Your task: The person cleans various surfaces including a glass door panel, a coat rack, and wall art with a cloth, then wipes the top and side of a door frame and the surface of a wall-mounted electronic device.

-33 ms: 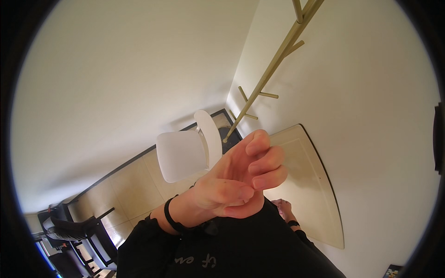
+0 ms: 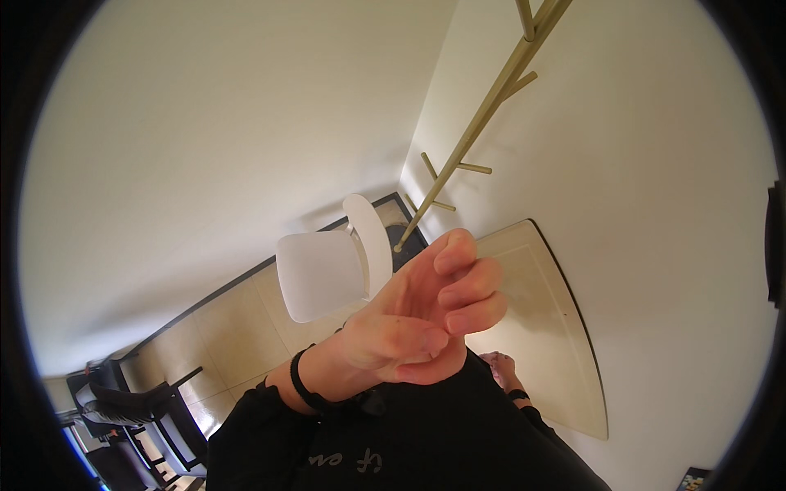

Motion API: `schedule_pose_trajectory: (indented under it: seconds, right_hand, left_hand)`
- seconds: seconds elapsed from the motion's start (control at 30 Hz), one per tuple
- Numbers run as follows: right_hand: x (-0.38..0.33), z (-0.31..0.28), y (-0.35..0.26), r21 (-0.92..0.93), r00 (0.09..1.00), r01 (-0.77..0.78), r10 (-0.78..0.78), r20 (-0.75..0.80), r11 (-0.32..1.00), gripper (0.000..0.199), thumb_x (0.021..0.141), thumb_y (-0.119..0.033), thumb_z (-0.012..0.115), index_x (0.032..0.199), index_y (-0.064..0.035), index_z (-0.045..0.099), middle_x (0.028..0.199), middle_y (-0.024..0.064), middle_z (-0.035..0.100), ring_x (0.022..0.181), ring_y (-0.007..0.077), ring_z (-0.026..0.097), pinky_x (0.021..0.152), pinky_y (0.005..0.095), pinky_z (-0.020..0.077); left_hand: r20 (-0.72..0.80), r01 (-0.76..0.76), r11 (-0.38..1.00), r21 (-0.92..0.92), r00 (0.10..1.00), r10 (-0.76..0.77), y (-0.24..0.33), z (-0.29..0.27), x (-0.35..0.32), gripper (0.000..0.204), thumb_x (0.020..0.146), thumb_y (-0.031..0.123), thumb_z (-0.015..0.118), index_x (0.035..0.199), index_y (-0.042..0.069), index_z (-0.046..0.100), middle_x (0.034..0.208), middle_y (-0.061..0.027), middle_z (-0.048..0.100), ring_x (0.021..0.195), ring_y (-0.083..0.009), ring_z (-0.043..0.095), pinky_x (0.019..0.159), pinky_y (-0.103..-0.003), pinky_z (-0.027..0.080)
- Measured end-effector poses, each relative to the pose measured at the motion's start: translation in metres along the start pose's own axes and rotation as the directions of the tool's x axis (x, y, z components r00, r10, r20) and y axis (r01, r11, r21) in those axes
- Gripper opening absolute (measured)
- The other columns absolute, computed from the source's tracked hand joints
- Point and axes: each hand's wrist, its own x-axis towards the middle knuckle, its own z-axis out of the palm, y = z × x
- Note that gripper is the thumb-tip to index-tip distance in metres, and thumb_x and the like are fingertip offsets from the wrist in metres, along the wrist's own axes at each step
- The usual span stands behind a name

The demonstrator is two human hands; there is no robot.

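Observation:
My left hand (image 2: 438,311) is raised in the middle of the view, in front of my black shirt (image 2: 426,434). Its palm side faces me. The fingers curl inward, and the lowest two digits lie close together. No object shows between them or on the palm. A black band (image 2: 304,380) circles that wrist. Lower down on the right, my right hand (image 2: 498,364) hangs beside my body, small and partly hidden by the shirt. A dark band (image 2: 517,395) sits on its wrist. How its fingers are held is too small to make out.
Beyond my left hand stands a white chair (image 2: 323,274) beside the wall. A beige coat stand (image 2: 458,155) with short pegs rises in the corner. To the right is a pale beige surface (image 2: 557,335) with a dark curved edge. Black chairs (image 2: 123,405) are at lower left.

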Motion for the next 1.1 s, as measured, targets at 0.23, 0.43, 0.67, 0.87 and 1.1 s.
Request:
schedule_pose_trajectory:
  seconds: [0.23, 0.43, 0.67, 0.87, 1.1]
  right_hand:
    - [-0.031, 0.005, -0.024, 0.050, 0.994, -0.031, 0.025, 0.106, 0.998, 0.029, 0.096, -0.012, 0.037, 0.087, -0.0047, 0.064, 0.063, 0.0020, 0.057, 0.042, 0.0110, 0.041, 0.037, 0.0259, 0.0282]
    - [-0.006, -0.001, -0.010, -0.094, 0.999, -0.025, 0.028, 0.038, 0.995, 0.028, 0.095, -0.013, 0.039, 0.087, -0.0048, 0.064, 0.064, 0.0031, 0.059, 0.043, 0.0120, 0.041, 0.037, 0.0270, 0.0291]
    - [0.009, -0.009, -0.002, 0.131, 0.993, 0.089, -0.078, -0.087, 0.987, 0.022, 0.094, -0.016, 0.047, 0.085, -0.0011, 0.061, 0.069, 0.0066, 0.058, 0.052, 0.0183, 0.051, 0.042, 0.0338, 0.0400]
    - [-0.048, 0.014, -0.172, 0.316, 0.880, 0.438, -0.330, -0.341, 0.842, 0.030, 0.097, -0.023, 0.046, 0.076, -0.0054, 0.057, 0.069, 0.0039, 0.057, 0.063, 0.0179, 0.056, 0.057, 0.0349, 0.0468]
    - [-0.227, 0.015, -0.448, 0.648, 0.280, 0.708, -0.954, 0.107, 0.281, 0.039, 0.103, -0.027, 0.034, 0.080, -0.0072, 0.058, 0.079, 0.0043, 0.062, 0.081, 0.0168, 0.058, 0.078, 0.0323, 0.0463]
  left_hand:
    - [-0.014, -0.009, 1.000, 0.011, 1.000, 0.009, -0.003, -0.002, 0.000, 0.043, 0.060, -0.021, 0.039, 0.093, 0.007, 0.033, 0.087, -0.0042, 0.037, 0.082, -0.0134, 0.046, 0.033, -0.016, 0.046]
    - [-0.041, -0.015, 0.999, 0.041, 0.999, 0.017, -0.003, 0.002, -0.002, 0.045, 0.058, -0.023, 0.037, 0.091, 0.007, 0.032, 0.086, -0.0039, 0.036, 0.080, -0.0134, 0.045, 0.033, -0.016, 0.045]
    - [-0.113, -0.022, 0.998, 0.058, 0.993, 0.029, 0.000, 0.002, -0.012, 0.042, 0.067, -0.021, 0.048, 0.094, 0.009, 0.036, 0.087, -0.0018, 0.036, 0.079, -0.0126, 0.043, 0.036, -0.017, 0.043]
    - [-0.087, -0.069, 0.990, 0.123, 0.993, 0.080, 0.025, -0.004, -0.035, 0.037, 0.077, -0.010, 0.055, 0.103, 0.013, 0.043, 0.089, 0.0021, 0.039, 0.081, -0.0129, 0.042, 0.054, -0.026, 0.045]
    - [-0.184, -0.204, 0.949, 0.241, 0.950, 0.251, 0.063, -0.025, -0.113, 0.022, 0.079, -0.003, 0.053, 0.092, 0.014, 0.046, 0.085, 0.0042, 0.042, 0.078, -0.0115, 0.043, 0.061, -0.027, 0.043]
